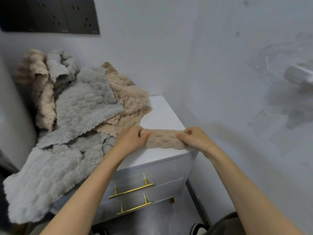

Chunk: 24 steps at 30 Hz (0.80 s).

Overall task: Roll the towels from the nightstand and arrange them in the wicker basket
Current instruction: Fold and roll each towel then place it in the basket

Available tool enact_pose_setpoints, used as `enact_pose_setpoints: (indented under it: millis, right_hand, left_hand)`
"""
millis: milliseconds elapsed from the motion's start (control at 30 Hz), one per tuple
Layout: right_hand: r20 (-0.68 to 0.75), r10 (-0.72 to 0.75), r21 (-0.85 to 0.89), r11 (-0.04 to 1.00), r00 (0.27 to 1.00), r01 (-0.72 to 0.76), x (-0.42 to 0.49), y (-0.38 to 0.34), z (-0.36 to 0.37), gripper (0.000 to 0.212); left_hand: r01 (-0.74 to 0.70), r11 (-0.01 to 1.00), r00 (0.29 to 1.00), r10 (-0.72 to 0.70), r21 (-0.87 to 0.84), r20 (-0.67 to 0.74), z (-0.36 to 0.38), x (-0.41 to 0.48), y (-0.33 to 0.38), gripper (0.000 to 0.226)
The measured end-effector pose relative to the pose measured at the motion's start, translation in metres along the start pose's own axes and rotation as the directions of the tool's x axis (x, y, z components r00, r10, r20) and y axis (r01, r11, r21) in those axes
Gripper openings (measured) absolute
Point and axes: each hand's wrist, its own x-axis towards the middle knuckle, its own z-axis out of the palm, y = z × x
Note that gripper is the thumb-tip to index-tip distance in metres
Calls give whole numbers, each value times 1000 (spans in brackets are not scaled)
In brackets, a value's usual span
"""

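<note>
A small beige towel (pixel 163 139) lies rolled into a short cylinder across the front right corner of the white nightstand (pixel 162 114). My left hand (pixel 133 139) grips its left end with curled fingers. My right hand (pixel 194 138) grips its right end the same way. Behind and to the left, a loose heap of grey towels (pixel 84 102) and beige towels (pixel 128 95) covers most of the nightstand top. One large grey towel (pixel 42 180) hangs over the front left edge. No wicker basket is in view.
The nightstand has two drawers with gold bar handles (pixel 131 190). It stands in a corner of pale walls, with black wall sockets (pixel 50 16) at the upper left. A white object (pixel 298 75) sticks out at the right. My shoes (pixel 197 228) show on the floor below.
</note>
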Motion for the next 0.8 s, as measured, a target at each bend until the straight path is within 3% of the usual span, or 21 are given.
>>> enact_pose_setpoints:
  millis: [200, 367, 600, 800]
  right_hand:
    - [-20, -58, -2, 998, 998, 58, 0, -2, 9, 26]
    - [-61, -82, 196, 976, 995, 92, -10, -2, 14, 16]
    - [-164, -109, 507, 843, 980, 179, -61, -22, -5, 7]
    - [-223, -188, 632, 719, 956, 289, -138, -30, -44, 8]
  left_hand:
    - [-43, 999, 986, 39, 22, 161, -9, -3, 1, 40]
    - [-47, 998, 965, 54, -34, 256, -14, -16, 3, 42]
    - [-51, 954, 982, 101, -295, 157, -24, -57, 31, 36]
    - [-107, 810, 965, 224, -577, 135, -41, -113, 83, 28]
